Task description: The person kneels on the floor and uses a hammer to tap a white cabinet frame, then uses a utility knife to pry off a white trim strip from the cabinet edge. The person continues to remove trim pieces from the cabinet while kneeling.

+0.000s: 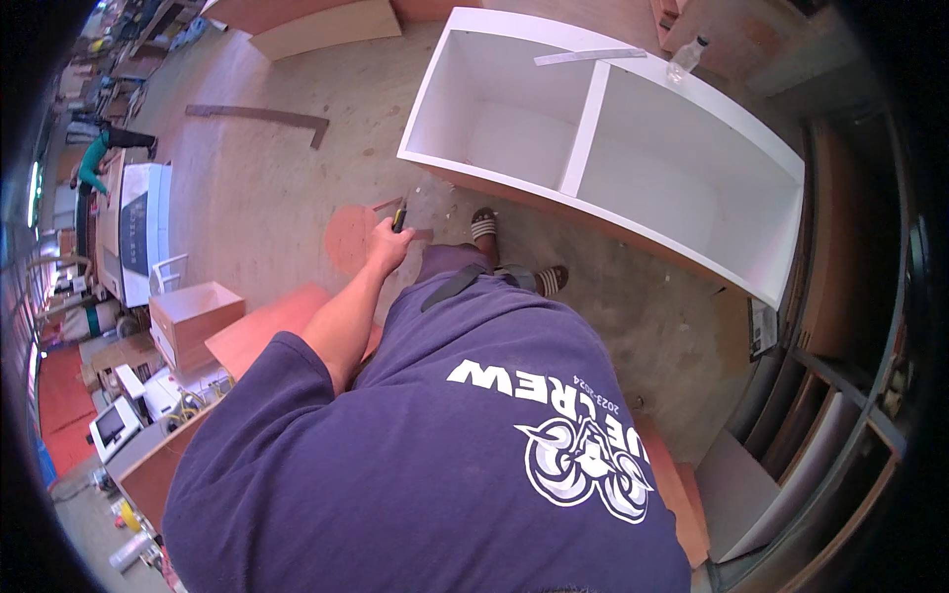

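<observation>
The left hand (pixel 388 247) holds a yellow-and-black hand tool (pixel 399 216). The grip is closed around the tool's handle, with the working end pointing away from the body. The exact type of tool cannot be determined. The right hand is out of view; the state of its grip cannot be told.

The tool is above the floor (pixel 267 198), near the near left corner of a white cabinet (pixel 692 168) and apart from it. The cabinet lies on the floor with its hollow side up. A divider (pixel 585 128) separates two compartments. A flat strip (pixel 590 56) lies at the far edge, by the divider's end. A clear bottle (pixel 685 60) is at the same edge, right of the strip. An L-shaped piece (pixel 259 116) lies on the floor, left of the cabinet.
</observation>
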Tool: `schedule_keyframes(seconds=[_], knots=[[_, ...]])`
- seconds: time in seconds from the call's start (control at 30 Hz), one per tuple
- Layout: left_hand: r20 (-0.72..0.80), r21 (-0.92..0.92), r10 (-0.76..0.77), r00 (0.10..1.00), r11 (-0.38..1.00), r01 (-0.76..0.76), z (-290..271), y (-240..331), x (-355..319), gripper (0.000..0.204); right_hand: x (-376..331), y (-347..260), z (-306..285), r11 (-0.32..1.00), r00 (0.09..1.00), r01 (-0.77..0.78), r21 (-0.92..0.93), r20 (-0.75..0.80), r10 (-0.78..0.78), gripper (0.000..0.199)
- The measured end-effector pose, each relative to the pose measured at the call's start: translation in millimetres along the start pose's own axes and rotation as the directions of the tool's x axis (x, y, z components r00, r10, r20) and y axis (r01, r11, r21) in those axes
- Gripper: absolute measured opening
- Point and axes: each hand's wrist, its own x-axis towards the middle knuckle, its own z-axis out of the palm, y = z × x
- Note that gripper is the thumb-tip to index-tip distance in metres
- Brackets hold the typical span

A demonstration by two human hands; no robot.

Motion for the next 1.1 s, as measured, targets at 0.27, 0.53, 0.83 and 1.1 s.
schedule_keyframes(seconds=[0.27, 0.53, 0.83, 1.1], knots=[[-0.159, -0.137, -0.312, 0.937, 0.947, 0.292, -24, -114, -53, 0.041, 15, -27, -17, 0.996, 0.995, 0.076, -0.044, 0.064, -0.074, 0.033], [-0.081, -0.065, -0.266, 0.961, 0.963, 0.261, -20, -91, -30, 0.042, -27, -41, -15, 0.988, 0.988, 0.147, -0.048, -0.039, -0.149, 0.032], [-0.010, -0.112, -0.126, 0.992, 0.986, 0.124, -13, -64, 30, 0.043, -89, -76, 23, 0.952, 0.955, 0.275, -0.134, -0.076, -0.287, 0.032], [0.036, -0.215, -0.327, 0.944, 0.920, 0.327, 6, -159, 34, 0.047, -114, -100, 36, 0.893, 0.919, 0.361, -0.268, -0.062, -0.390, 0.031]])
